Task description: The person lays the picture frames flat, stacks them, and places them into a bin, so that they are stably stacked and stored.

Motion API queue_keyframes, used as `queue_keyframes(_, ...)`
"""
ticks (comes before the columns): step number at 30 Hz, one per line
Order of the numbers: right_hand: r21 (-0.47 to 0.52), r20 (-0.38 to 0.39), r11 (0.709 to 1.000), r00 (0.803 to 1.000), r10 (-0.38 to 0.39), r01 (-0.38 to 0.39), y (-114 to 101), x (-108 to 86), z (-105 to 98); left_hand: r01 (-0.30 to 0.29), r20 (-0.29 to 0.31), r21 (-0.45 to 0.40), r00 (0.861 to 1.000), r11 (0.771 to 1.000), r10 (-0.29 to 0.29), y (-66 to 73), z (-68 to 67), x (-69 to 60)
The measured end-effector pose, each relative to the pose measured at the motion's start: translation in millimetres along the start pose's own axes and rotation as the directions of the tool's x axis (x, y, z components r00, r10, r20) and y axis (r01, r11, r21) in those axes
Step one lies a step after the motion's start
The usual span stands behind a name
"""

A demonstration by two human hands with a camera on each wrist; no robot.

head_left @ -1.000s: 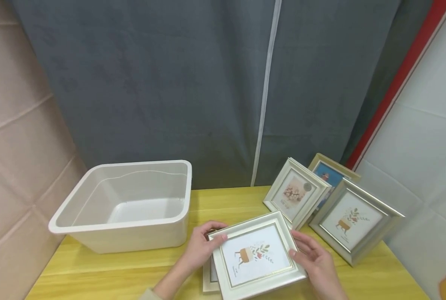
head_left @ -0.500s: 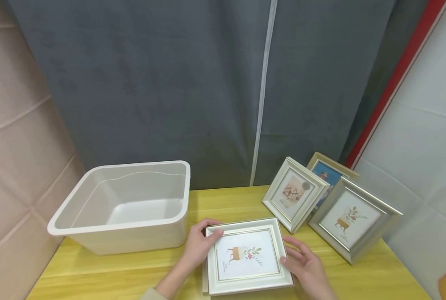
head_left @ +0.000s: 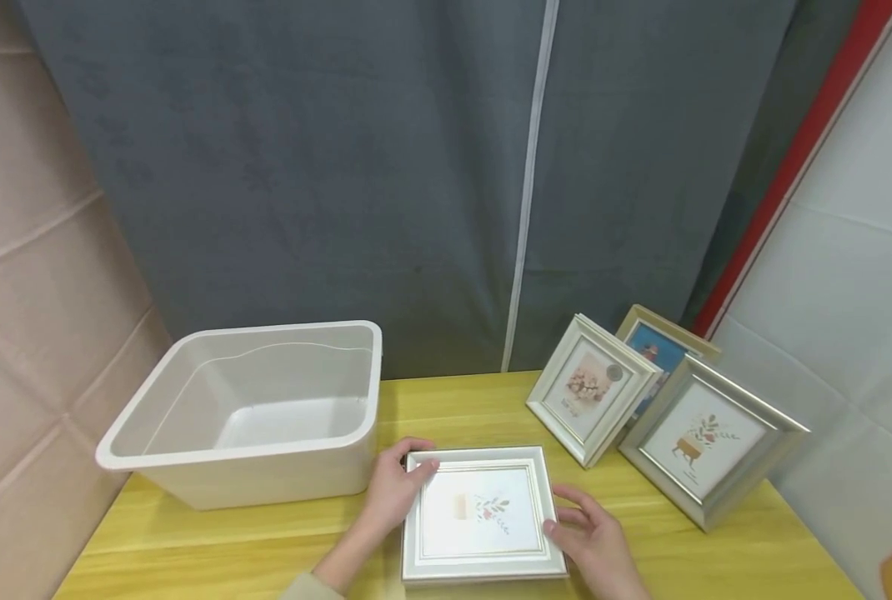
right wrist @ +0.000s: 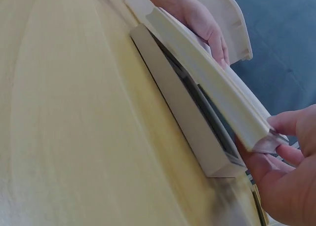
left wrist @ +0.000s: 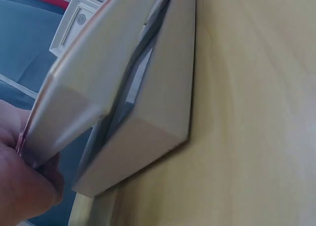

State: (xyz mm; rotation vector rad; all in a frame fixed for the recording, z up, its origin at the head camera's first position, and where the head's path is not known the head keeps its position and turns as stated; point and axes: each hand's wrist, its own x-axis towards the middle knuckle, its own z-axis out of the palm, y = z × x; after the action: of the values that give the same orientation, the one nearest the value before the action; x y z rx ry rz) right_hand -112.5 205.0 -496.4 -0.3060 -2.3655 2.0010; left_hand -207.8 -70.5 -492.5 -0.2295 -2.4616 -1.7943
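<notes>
One white frame (head_left: 482, 512), left grip (head_left: 395, 490), right grip (head_left: 593, 540) pinching opposite sides.

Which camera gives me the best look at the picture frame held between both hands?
Head view: the held picture frame faces up there, its printed picture visible. Both wrist views show it edge-on, with that picture out of sight.

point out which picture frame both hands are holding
The white frame in front, gripped by the left hand and right hand. The frames standing at the right are untouched; another frame lies beneath the white one.
</notes>
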Motion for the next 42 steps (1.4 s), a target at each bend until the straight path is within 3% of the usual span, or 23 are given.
queue_keyframes(7, -0.033, -0.021, 0.999, 1.0, -0.007, 0.006, 5, 0.9, 1, 0.005, -0.011, 0.031, 1.0, 1.0, -0.005, -12.2, 3.7, 1.4)
queue_keyframes(15, -0.026, -0.038, 1.0, 0.999, 0.004, -0.005, 5, 1.6, 6, 0.013, -0.02, 0.02, 1.0, 1.0, -0.013, -15.2, 7.8, 5.5)
queue_keyframes(24, -0.086, -0.05, 0.994, 0.997, 0.059, -0.063, 11, 4.3, 5, 0.029, -0.036, 0.06, 0.999, 0.998, -0.027, -21.0, 14.3, 8.0)
queue_keyframes(42, -0.093, 0.074, 0.994, 0.995, 0.061, -0.054, 23, 8.2, -7, 0.044, 0.008, 0.082, 0.999, 0.996, -0.045, -24.4, 5.6, 8.1)
